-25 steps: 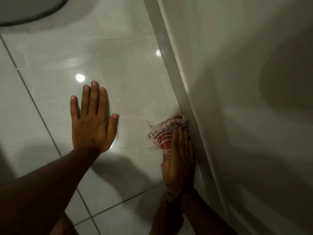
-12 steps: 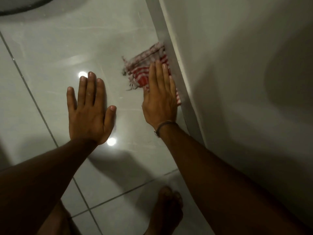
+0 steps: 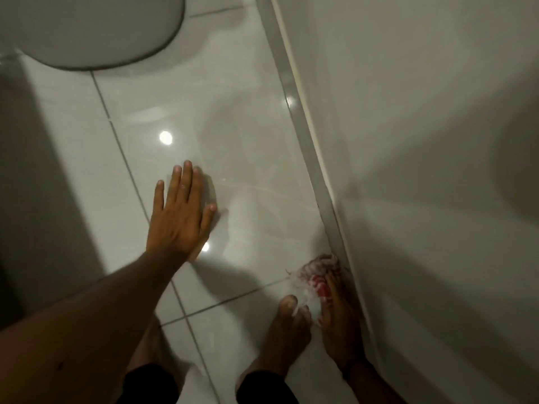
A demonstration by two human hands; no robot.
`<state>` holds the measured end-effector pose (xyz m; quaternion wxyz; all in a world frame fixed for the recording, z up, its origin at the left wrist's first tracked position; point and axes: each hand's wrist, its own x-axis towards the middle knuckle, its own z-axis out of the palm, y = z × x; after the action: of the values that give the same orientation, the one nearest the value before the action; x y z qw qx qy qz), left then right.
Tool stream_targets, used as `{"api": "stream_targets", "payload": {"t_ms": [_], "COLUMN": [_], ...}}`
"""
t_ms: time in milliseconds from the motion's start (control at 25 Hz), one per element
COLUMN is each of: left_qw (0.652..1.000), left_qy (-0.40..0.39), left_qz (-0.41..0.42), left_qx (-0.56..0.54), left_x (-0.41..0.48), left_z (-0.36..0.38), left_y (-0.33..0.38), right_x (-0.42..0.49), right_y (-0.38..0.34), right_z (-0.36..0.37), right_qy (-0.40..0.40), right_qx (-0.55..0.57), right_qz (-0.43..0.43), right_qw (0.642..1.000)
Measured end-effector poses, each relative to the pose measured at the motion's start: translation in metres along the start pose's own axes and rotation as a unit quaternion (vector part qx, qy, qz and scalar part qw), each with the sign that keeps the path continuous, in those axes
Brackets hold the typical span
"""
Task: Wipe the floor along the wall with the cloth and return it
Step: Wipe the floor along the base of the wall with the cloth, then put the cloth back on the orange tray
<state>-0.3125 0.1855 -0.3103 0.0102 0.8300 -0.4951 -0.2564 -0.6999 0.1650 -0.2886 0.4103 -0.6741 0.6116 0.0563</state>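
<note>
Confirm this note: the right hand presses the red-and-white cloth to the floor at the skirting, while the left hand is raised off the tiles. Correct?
Not quite. The head view shows the left hand lying flat on the floor tiles, fingers spread, not raised. The rest holds: the right hand presses the red-and-white cloth to the floor at the skirting.

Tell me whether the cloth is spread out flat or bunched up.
Bunched up. The cloth sits crumpled in a small wad under the right hand, against the baseboard.
</note>
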Motion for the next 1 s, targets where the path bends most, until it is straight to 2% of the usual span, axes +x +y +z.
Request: {"api": "stream_targets", "payload": {"t_ms": [80, 160, 320, 520, 720, 840, 920, 1000], "left_qw": [0.999, 0.997, 0.998, 0.993, 0.982, 0.978, 0.982, 0.990], "left_qy": [-0.040, -0.063, -0.009, 0.080, 0.171, 0.186, 0.160, 0.119], "left_qz": [-0.031, -0.035, -0.054, -0.088, -0.055, -0.036, -0.022, -0.007], "left_qx": [0.002, 0.010, 0.008, -0.018, -0.058, -0.088, -0.101, -0.076], "left_x": [-0.045, -0.076, -0.097, -0.027, 0.083, 0.166, 0.188, 0.180], "left_z": [-0.032, -0.056, -0.145, -0.271, -0.380, -0.433, -0.441, -0.432], "left_y": [0.004, 0.012, 0.028, 0.027, -0.027, -0.081, -0.085, -0.079], "right_x": [-0.022, -0.030, -0.019, 0.053, 0.148, 0.234, 0.268, 0.285], "right_y": [-0.033, -0.069, -0.195, -0.402, -0.622, -0.749, -0.780, -0.781], "right_z": [-0.024, -0.048, -0.101, -0.139, -0.141, -0.123, -0.117, -0.107], "right_qy": [-0.026, -0.032, -0.043, -0.058, -0.006, 0.070, 0.128, 0.118], "right_qx": [0.139, 0.209, 0.241, 0.281, 0.247, 0.180, 0.101, -0.001], "right_qz": [0.099, 0.129, 0.077, -0.048, -0.206, -0.228, -0.225, -0.245], "right_qw": [0.985, 0.969, 0.966, 0.957, 0.947, 0.954, 0.961, 0.962]}}
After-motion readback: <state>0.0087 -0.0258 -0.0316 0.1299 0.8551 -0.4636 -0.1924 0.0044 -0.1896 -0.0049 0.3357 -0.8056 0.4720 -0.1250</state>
